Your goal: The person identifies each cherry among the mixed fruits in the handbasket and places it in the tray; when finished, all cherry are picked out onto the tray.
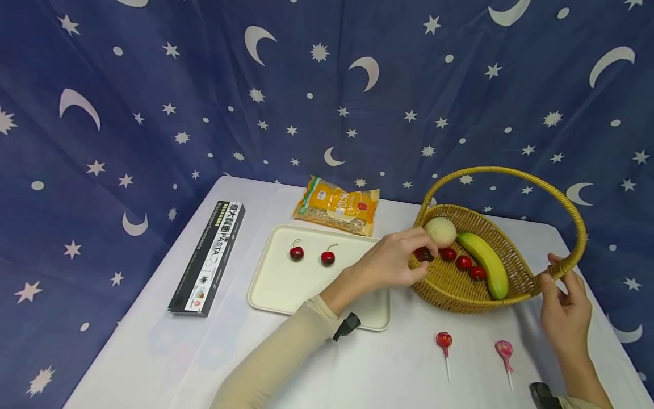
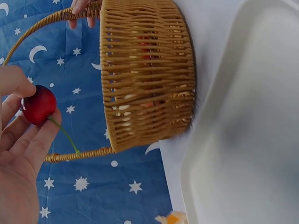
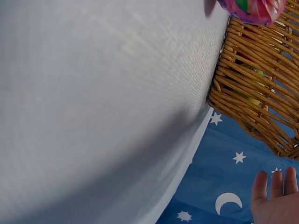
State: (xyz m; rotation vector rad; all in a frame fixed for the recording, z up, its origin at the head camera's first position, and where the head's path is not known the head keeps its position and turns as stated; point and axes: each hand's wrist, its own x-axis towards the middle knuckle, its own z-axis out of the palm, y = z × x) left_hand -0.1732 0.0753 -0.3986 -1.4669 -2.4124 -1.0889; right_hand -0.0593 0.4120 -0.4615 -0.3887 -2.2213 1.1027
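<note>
Fingertips of the left hand (image 1: 390, 262) pinch a dark red cherry (image 2: 39, 104) just over the near rim of the wicker basket (image 1: 462, 295); the left wrist view shows thumb and forefinger closed on the fruit itself, the green stem hanging free below, which keeps the stem from snapping. That hand reaches across the corner of the white tray (image 1: 276, 287), where two more cherries (image 1: 297, 253) (image 1: 328, 258) lie apart from each other near the far edge. Across the table, the right hand (image 1: 564, 309) curls its fingers round the base of the basket's hoop handle (image 1: 579, 227) at the narrow end, apparently to steady the light basket while the other hand works inside it; the right wrist view shows only straight fingertips, so the hold is read from the head view. Inside the basket a pale round fruit (image 1: 440, 231) sits at the back, touching the pinching fingers, a banana (image 1: 485, 262) lies lengthwise along the right side, and three red cherries (image 1: 464, 262) rest in a row between them. On the white tablecloth (image 1: 153, 352) in front stand two lollipops (image 1: 444, 341) (image 1: 503, 349), sticks toward the person. A long black pasta box (image 1: 208, 258) lies left of the tray and an orange packet (image 1: 337, 205) behind it.
</note>
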